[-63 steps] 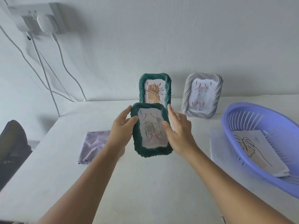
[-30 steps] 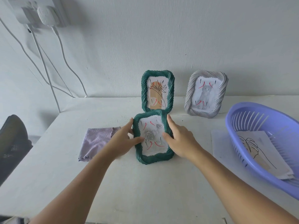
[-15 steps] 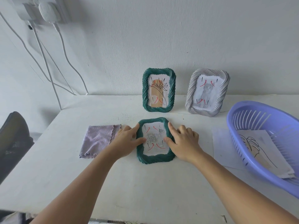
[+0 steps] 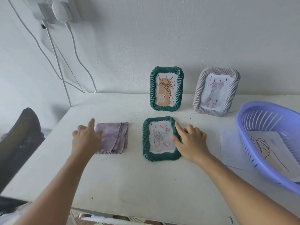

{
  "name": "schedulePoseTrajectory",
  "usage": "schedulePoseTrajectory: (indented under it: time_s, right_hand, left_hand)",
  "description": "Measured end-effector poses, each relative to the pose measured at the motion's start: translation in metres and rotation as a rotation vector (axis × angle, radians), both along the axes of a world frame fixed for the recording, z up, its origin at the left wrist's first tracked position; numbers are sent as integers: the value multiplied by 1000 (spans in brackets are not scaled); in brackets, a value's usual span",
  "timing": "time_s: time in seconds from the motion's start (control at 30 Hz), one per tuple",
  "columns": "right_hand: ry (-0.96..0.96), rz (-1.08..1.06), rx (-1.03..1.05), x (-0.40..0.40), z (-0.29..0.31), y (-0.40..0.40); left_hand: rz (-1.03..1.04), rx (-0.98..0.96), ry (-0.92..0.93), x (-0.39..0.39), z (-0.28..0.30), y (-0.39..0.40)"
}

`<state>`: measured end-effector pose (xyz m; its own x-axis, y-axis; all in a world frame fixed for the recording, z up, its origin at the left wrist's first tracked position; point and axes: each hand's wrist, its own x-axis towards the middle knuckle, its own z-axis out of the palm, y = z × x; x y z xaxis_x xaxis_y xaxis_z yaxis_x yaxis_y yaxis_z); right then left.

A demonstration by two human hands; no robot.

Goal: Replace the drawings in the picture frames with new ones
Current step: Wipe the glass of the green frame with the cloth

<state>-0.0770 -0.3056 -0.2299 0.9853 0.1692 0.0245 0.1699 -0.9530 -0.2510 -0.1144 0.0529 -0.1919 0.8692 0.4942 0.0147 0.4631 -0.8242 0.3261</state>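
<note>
The flat green picture frame (image 4: 159,155) has a bumpy, twisted, slightly shiny rim. The folded purple cloth (image 4: 114,138) looks soft and fuzzy. The purple plastic basket (image 4: 246,127) is smooth. The white painted worktop (image 4: 138,179) looks matt.

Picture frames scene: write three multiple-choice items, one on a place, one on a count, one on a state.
1. Where is the leaf drawing?
A. in the basket
B. on the cloth
C. in the grey frame

2. How many green frames are there?
A. one
B. two
C. three

3. How is the rose frame placed?
A. standing
B. held in the air
C. lying flat

Key: A, the leaf drawing lies in the basket; B, the rose frame and a standing green frame; C, it lies on the table under the right hand.
</note>
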Motion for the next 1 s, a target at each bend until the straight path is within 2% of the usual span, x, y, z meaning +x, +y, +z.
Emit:
schedulePoseTrajectory:
  time_s: [0.17, 0.4, 0.53, 0.63, 0.73, 0.83, 1.0]
  right_hand:
    - [-17, -1, -6, -2, 0, 0]
    - [-6, 2, -2, -1, 0, 0]
    - [31, -1, 55, 1, 3, -1]
    - [-2, -18, 165, 1, 17, 4]
    - [-63, 120, 371, 1, 40, 18]
    - [60, 295, 673, 1, 68, 38]
    - [323, 428, 939, 1, 92, 57]
  left_hand:
    - [23, -93, 102, -2, 0, 10]
    - [23, -360, -25, 3, 7, 6]
    - [-46, -508, -141, 1, 25, -6]
    - [-143, -555, -190, -2, 42, -17]
    - [-289, -590, -220, -6, 63, -32]
    - [-446, -614, -176, -9, 84, -48]
    - [-628, -737, -133, -11, 105, -73]
